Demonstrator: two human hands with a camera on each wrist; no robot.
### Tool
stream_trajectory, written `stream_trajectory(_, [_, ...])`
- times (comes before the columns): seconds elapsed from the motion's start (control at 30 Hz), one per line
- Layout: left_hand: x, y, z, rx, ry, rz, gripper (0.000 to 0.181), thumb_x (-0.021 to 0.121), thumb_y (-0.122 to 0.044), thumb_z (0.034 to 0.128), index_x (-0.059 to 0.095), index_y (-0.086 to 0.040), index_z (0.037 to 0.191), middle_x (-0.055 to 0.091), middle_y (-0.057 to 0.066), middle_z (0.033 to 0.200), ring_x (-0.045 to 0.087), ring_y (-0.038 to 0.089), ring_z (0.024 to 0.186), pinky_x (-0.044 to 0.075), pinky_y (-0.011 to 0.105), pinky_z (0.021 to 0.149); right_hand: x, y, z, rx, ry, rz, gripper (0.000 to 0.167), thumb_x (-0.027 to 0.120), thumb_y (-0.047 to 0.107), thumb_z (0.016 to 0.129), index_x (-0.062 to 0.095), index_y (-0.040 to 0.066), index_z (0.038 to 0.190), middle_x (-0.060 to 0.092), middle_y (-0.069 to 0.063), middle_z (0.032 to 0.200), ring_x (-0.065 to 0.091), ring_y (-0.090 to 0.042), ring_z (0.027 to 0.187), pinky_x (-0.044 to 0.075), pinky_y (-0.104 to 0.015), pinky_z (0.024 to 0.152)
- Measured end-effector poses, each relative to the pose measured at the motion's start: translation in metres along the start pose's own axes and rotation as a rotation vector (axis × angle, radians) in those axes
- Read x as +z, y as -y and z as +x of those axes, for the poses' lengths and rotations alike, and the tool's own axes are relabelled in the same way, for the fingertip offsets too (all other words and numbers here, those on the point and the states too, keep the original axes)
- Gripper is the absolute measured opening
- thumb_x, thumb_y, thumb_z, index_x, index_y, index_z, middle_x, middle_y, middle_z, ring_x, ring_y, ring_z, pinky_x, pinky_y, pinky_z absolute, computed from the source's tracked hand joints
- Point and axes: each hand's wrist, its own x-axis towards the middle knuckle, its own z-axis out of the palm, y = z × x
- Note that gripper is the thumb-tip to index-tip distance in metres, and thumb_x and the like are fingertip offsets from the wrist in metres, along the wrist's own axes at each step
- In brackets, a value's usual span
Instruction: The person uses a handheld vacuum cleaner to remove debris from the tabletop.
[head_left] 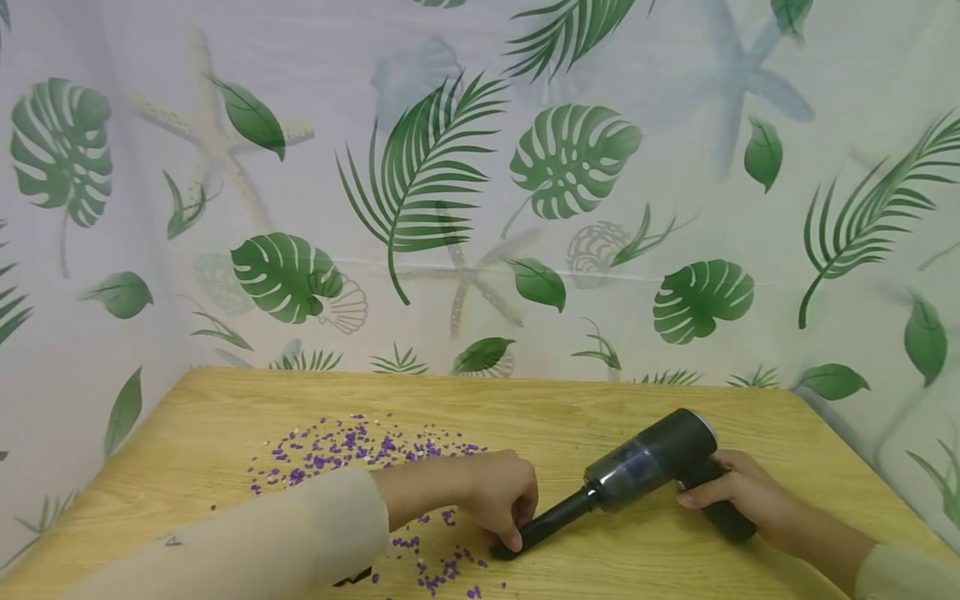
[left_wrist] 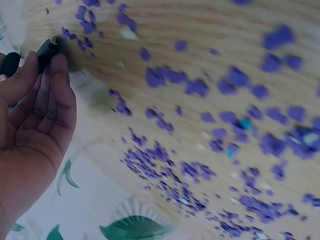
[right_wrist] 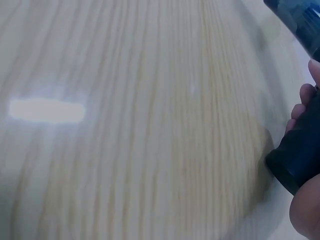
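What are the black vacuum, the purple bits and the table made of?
Vacuum: probably plastic; the handle and nozzle look black and smooth, and its middle looks see-through and shiny.

Purple bits: maybe paper or foam; they're small, uneven and dull-looking, but too blurry to be sure.

Table: wood or a wood-look covering; it has grain lines, and bright glare suggests a glossy finish.

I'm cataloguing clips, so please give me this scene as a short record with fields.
Left hand: pinches the black nozzle near its tip
Right hand: grips the handle of the handheld vacuum
Scraps: small, mostly purple, scattered
Surface: wood-grain table
Backdrop: pale, printed with green leaves and starfish
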Motion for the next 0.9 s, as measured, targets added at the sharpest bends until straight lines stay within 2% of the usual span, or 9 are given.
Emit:
stream_trajectory(0.13, [0.0,0.011,-0.012,-0.04,0.016,-0.045,0.015,0.086,-0.016,0.0784,0.073,-0.011,0.073,0.068,-0.008,0.063,0.056,-0.001,0.051,0.047,0.011,0.055,0.015,0.01,0.011,-0.023,-0.013,-0.002,0.013,0.071,0.012,0.085,0.069,0.01,0.098,0.066,0.004,0.087,0.06,-0.016,0.081,0.051,-0.034,0.074])
stream_trajectory(0.27, [0.0,0.018,-0.025,-0.075,0.061,-0.118,0.016,0.085,-0.012,0.0793,0.07,-0.01,0.072,0.067,-0.006,0.061,0.06,0.004,0.047,0.049,0.014,0.054,0.03,0.019,0.021,-0.042,-0.011,-0.001,0.013,0.073,0.011,0.082,0.07,0.008,0.094,0.066,0.004,0.085,0.058,-0.017,0.081,0.049,-0.034,0.074])
stream_trajectory(0.5, [-0.001,0.028,-0.054,-0.16,0.098,-0.203,0.018,0.084,-0.007,0.0794,0.068,-0.01,0.071,0.068,-0.004,0.061,0.064,0.008,0.05,0.052,0.017,0.055,0.058,0.03,0.036,-0.098,0.015,0.024,0.022,0.074,0.009,0.08,0.068,-0.002,0.097,0.068,0.002,0.085,0.06,-0.017,0.081,0.049,-0.034,0.074])
stream_trajectory(0.63, [-0.001,0.03,-0.066,-0.179,0.121,-0.227,0.02,0.083,-0.007,0.0798,0.067,-0.011,0.07,0.068,-0.003,0.06,0.065,0.009,0.049,0.053,0.017,0.057,0.067,0.036,0.04,-0.112,0.036,0.026,0.024,0.076,0.009,0.078,0.067,-0.004,0.096,0.069,0.002,0.084,0.061,-0.017,0.081,0.05,-0.033,0.074])
stream_trajectory(0.73, [-0.001,0.027,-0.065,-0.15,0.116,-0.207,0.021,0.083,-0.009,0.0802,0.066,-0.012,0.07,0.067,-0.005,0.059,0.064,0.007,0.048,0.051,0.016,0.058,0.064,0.035,0.04,-0.111,0.043,0.017,0.024,0.076,0.01,0.078,0.067,-0.004,0.096,0.069,0.001,0.085,0.061,-0.018,0.081,0.049,-0.034,0.074])
stream_trajectory(0.9, [0.004,0.017,-0.044,-0.105,0.058,-0.192,0.019,0.083,-0.011,0.0809,0.067,-0.012,0.071,0.067,-0.006,0.059,0.064,0.006,0.049,0.05,0.015,0.057,0.038,0.023,0.036,-0.073,0.047,-0.002,0.017,0.073,0.01,0.082,0.068,0.003,0.096,0.067,0.002,0.087,0.06,-0.018,0.082,0.049,-0.034,0.075])
